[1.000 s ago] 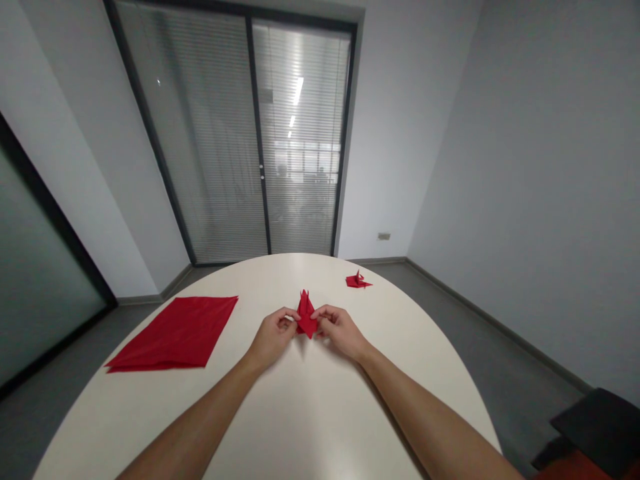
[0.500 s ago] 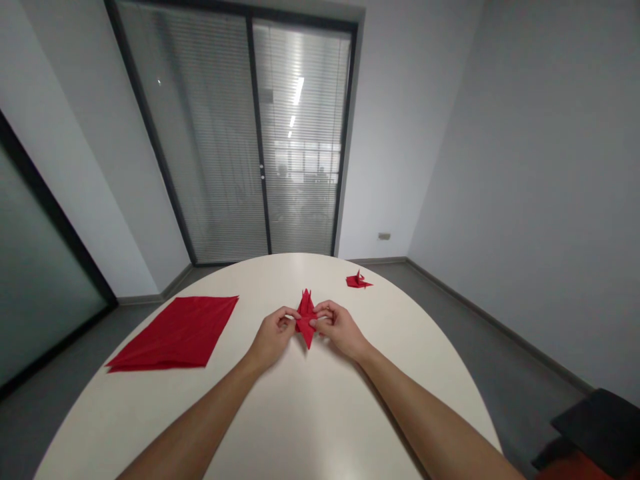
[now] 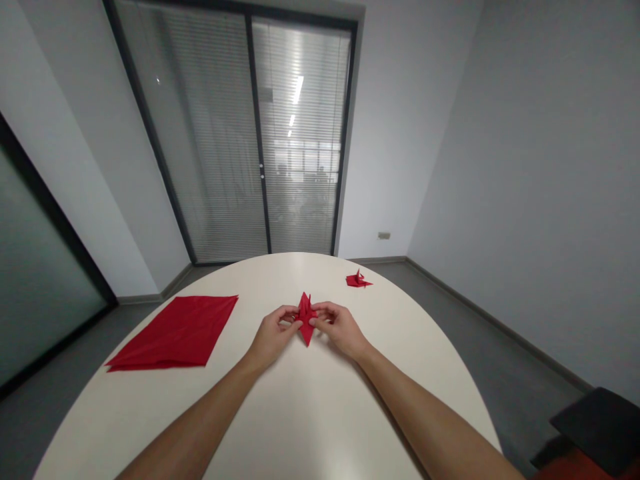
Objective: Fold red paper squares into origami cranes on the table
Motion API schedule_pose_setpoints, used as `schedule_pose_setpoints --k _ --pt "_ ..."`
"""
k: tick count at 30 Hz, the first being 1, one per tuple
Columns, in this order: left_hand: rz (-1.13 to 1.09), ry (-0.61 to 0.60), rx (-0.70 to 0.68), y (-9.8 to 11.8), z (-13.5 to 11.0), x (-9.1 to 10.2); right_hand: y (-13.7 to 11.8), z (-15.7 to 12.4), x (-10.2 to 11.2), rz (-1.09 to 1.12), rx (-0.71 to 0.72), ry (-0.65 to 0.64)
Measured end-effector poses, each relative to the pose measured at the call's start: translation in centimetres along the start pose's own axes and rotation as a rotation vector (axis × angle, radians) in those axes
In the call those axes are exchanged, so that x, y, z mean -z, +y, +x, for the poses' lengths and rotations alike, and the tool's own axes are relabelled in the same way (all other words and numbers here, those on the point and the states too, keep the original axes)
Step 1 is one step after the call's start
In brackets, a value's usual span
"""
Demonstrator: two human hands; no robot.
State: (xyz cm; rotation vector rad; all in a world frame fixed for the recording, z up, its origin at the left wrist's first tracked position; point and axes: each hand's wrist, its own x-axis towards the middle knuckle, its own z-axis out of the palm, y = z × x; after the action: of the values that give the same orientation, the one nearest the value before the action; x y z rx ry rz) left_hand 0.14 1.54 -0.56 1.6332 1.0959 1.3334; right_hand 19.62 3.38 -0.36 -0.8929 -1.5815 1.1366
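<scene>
A small folded red paper piece (image 3: 305, 312) is held just above the white round table (image 3: 300, 413), with a point up and a point down. My left hand (image 3: 273, 333) pinches its left side with thumb and fingers closed. My right hand (image 3: 340, 328) pinches its right side in the same way. Both hands meet at the middle of the paper.
A stack of flat red paper sheets (image 3: 175, 332) lies on the table's left. A finished folded red paper figure (image 3: 358, 281) sits at the far right of the table. Glass doors with blinds stand behind. A dark seat (image 3: 595, 427) is at the lower right.
The fingers of both hands have closed in toward the paper's middle, and the paper now looks narrower with a sharper lower point. The arms have barely moved.
</scene>
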Motion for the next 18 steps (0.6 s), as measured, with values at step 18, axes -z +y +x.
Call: schedule_pose_setpoints --k 18 --pt "0.106 -0.015 -0.121 -0.53 0.07 0.17 -0.04 -0.28 -0.08 -0.248 0.088 0.05"
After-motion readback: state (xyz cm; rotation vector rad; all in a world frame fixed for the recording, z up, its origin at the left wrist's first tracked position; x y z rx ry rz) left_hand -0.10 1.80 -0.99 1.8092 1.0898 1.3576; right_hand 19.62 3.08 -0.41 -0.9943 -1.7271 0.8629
